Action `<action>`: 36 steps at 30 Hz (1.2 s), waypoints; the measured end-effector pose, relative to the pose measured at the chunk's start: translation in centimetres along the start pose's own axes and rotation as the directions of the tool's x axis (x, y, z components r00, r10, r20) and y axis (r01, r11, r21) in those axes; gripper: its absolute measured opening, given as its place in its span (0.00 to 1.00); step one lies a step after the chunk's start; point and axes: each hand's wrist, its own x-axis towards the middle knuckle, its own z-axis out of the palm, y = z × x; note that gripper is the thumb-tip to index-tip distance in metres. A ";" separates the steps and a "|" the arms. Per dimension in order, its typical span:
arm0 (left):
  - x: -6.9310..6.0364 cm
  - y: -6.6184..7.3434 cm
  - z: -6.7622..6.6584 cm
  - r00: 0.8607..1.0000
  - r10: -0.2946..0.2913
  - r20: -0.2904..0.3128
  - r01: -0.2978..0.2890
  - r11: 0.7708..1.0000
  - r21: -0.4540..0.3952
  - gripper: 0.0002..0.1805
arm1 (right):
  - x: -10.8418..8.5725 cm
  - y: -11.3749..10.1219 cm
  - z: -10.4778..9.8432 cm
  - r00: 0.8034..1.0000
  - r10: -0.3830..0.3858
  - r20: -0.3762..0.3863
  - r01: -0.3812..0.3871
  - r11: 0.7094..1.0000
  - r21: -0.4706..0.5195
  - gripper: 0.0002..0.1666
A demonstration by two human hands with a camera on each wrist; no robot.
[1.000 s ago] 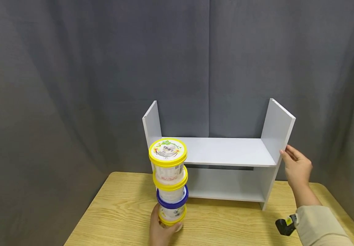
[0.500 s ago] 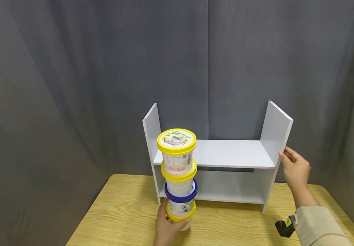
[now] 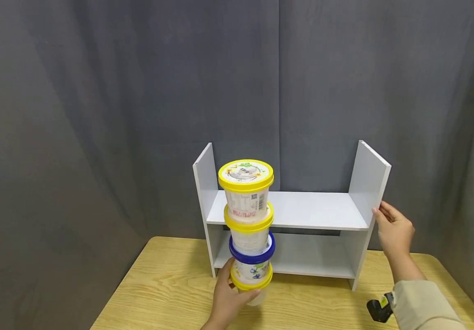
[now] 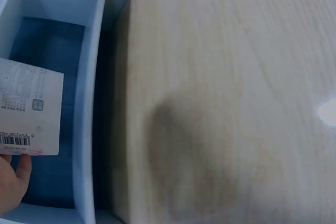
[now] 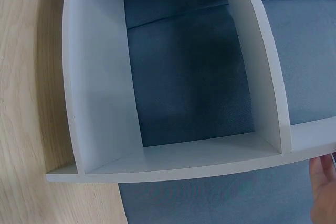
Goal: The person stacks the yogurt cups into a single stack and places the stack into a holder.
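Observation:
A stack of several round white tubs [image 3: 247, 206] stands upright in front of the white shelf unit [image 3: 319, 211]. The lids are yellow except for one blue lid [image 3: 252, 257] lower down. My left hand [image 3: 228, 295] grips the lowest tub, thumb and fingers curled round it. In the left wrist view, fingers [image 4: 10, 182] show below a printed tub wall [image 4: 31, 108]. At the unit's right side panel, my right hand [image 3: 395, 229] pinches the panel's front edge. The right wrist view catches only part of that hand [image 5: 323, 187] beside the panel.
The unit has two shelf boards between two upright side panels [image 3: 205, 183] and stands on a wooden table [image 3: 158, 279]. Grey curtains [image 3: 237, 82] hang behind and at both sides. A small black device [image 3: 378, 310] is at the right wrist.
My left hand has raised the tub stack and moved it a little to the right and toward the shelf unit. My right hand keeps its place on the side panel.

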 end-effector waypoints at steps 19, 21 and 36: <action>4.8 4.1 0.2 0.989 0.060 0.133 -0.056 0.998 -0.034 0.47 | 0.9 0.2 0.5 1.000 -0.011 -0.008 0.011 1.000 -0.017 0.22; 5.3 4.5 0.1 0.987 0.069 0.147 -0.065 0.997 -0.033 0.47 | 0.9 0.2 0.5 1.000 -0.004 -0.009 0.004 1.000 -0.018 0.21; 7.9 7.8 1.6 0.980 0.096 0.176 -0.090 0.995 -0.042 0.44 | 1.7 0.2 -0.1 0.999 0.039 -0.001 -0.039 0.999 -0.028 0.23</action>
